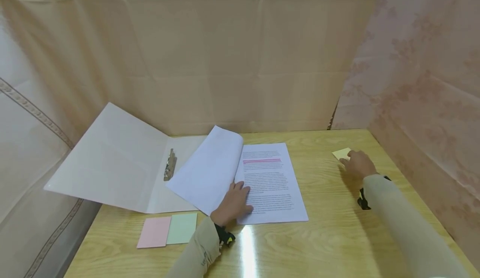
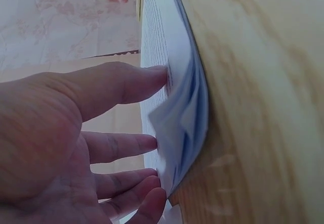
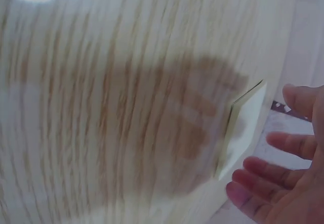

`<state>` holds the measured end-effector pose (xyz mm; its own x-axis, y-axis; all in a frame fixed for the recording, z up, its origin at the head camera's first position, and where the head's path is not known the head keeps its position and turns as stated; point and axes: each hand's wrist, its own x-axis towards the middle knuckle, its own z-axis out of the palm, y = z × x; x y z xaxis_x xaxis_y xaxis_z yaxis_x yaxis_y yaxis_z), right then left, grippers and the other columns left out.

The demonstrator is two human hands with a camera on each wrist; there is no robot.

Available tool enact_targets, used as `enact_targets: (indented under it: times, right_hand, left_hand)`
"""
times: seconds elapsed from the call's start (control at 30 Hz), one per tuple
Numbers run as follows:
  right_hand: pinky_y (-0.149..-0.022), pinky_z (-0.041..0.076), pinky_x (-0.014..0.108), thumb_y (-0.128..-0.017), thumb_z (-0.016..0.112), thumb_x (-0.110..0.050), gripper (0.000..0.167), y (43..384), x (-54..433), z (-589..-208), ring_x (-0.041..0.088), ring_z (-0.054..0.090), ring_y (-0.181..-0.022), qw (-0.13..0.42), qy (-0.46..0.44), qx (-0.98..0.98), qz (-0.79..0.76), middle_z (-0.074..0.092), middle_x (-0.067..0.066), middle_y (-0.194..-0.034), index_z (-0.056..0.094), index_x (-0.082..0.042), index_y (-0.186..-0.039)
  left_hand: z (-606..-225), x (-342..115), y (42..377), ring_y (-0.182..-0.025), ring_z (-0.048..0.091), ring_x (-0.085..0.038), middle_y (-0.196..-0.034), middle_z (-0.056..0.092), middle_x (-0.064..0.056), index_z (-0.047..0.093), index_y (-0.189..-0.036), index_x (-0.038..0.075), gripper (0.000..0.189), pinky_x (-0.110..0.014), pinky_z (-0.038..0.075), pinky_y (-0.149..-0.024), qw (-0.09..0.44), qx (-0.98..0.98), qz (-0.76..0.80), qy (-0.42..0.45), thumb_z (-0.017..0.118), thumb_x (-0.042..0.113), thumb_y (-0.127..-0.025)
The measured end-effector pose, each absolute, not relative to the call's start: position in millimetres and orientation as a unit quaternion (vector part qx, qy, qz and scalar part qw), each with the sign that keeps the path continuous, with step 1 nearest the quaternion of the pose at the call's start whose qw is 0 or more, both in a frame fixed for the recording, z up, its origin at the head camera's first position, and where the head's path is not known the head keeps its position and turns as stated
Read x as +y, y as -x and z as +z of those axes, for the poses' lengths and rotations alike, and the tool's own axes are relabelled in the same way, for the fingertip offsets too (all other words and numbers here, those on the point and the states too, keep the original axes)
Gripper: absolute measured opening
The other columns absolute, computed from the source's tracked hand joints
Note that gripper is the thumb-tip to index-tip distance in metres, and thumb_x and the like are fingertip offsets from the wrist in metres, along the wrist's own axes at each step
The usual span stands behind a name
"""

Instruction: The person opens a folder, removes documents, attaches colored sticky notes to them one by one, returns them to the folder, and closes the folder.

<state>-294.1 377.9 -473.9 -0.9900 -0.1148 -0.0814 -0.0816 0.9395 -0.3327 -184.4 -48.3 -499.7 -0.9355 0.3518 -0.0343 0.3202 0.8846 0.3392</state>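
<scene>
Right grip (image 1: 360, 164): hovering at the yellow pad (image 1: 340, 154), fingers spreading, thumb standing apart, pinching nothing that shows.
Yellow pad: lying flat on the desk (image 1: 318, 249) toward its far right corner, sitting in from both edges.
Pad from right grip: lying just off the fingertips, toward the desk's left edge and slightly toward the far edge.
Contact: can't tell; fingertips are overlapping the pad in the head view.
Pad's long axis: not reading; outline is looking near square, sides running aslant to the desk's edges.
Nearer hand: right, clearly.
Left grip (image 1: 233, 201): resting at the printed stack's (image 1: 268, 186) near left corner, fingers spreading, pinching nothing visible.
Stack from pad: lying well apart, toward the desk's left edge, long axis running roughly near edge to far edge.
Turned-back sheets (image 1: 208, 167): folding over leftward onto the open folder (image 1: 116, 161).
Pink pad (image 1: 153, 232), green pad (image 1: 182, 229): lying side by side toward the near left corner; left grip is nearer.
</scene>
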Motion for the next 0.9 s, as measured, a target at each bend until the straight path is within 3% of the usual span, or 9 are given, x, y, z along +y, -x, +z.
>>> enact_targets:
  times: [0.17, 0.4, 0.53, 0.63, 0.73, 0.83, 0.9]
  right_hand:
    - [-0.098, 0.027, 0.073, -0.101, 0.037, -0.048, 0.080, 297, 385, -479, 0.068, 0.026, -0.120, 0.085, 0.021, 0.982, -0.169, 0.027, 0.050, -0.137, 0.025, 0.020, -0.142]
    - [-0.095, 0.025, 0.075, -0.104, 0.032, -0.036, 0.063, 304, 388, -483, 0.070, 0.024, -0.120, 0.125, 0.048, 0.982, -0.134, 0.033, 0.046, -0.138, 0.036, 0.018, -0.136]
    - [-0.095, 0.020, 0.078, -0.103, 0.031, -0.044, 0.075, 302, 390, -485, 0.075, 0.007, -0.123, 0.173, 0.019, 0.968, -0.180, 0.005, 0.052, -0.142, 0.011, 0.011, -0.150]
    - [-0.096, 0.013, 0.081, -0.102, 0.029, -0.052, 0.084, 298, 391, -487, 0.076, -0.007, -0.125, 0.206, 0.005, 0.957, -0.206, -0.014, 0.052, -0.142, -0.007, 0.006, -0.152]
    - [-0.097, 0.010, 0.081, -0.101, 0.027, -0.056, 0.086, 297, 392, -490, 0.074, -0.006, -0.126, 0.203, 0.022, 0.959, -0.197, -0.009, 0.049, -0.146, -0.002, 0.007, -0.152]
    - [-0.096, 0.020, 0.078, -0.102, 0.031, -0.053, 0.078, 298, 390, -493, 0.071, 0.017, -0.126, 0.152, 0.044, 0.973, -0.167, 0.022, 0.046, -0.145, 0.025, 0.010, -0.147]
    - [-0.093, 0.028, 0.074, -0.101, 0.037, -0.051, 0.074, 299, 389, -492, 0.068, 0.033, -0.118, 0.116, 0.048, 0.981, -0.148, 0.041, 0.042, -0.136, 0.039, 0.014, -0.137]
  left_hand:
    - [-499, -48, 185, -0.127, 0.042, -0.038, -0.139, 0.049, -0.022, 0.057, -0.130, -0.002, 0.060, -0.047, 0.040, -0.105, 0.043, 0.970, 0.164, -0.175, 0.075, 0.026, -0.080]
    - [-496, -48, 185, -0.128, 0.042, -0.038, -0.140, 0.049, -0.022, 0.057, -0.131, -0.001, 0.061, -0.047, 0.040, -0.105, 0.042, 0.971, 0.154, -0.178, 0.074, 0.028, -0.081]
    - [-496, -48, 186, -0.128, 0.042, -0.038, -0.141, 0.049, -0.022, 0.057, -0.131, -0.001, 0.060, -0.048, 0.041, -0.104, 0.043, 0.971, 0.153, -0.178, 0.074, 0.028, -0.081]
    - [-497, -47, 185, -0.127, 0.043, -0.038, -0.140, 0.049, -0.022, 0.058, -0.130, 0.000, 0.060, -0.048, 0.042, -0.103, 0.041, 0.971, 0.148, -0.181, 0.074, 0.029, -0.080]
    - [-497, -47, 184, -0.126, 0.043, -0.037, -0.139, 0.050, -0.022, 0.059, -0.129, 0.000, 0.059, -0.047, 0.041, -0.103, 0.042, 0.972, 0.143, -0.181, 0.074, 0.029, -0.080]
    - [-498, -47, 183, -0.125, 0.044, -0.037, -0.139, 0.050, -0.021, 0.059, -0.129, 0.000, 0.059, -0.047, 0.041, -0.104, 0.041, 0.973, 0.139, -0.180, 0.074, 0.029, -0.080]
    - [-498, -47, 183, -0.125, 0.044, -0.036, -0.139, 0.050, -0.021, 0.059, -0.129, 0.000, 0.058, -0.046, 0.040, -0.105, 0.040, 0.973, 0.139, -0.180, 0.074, 0.029, -0.080]
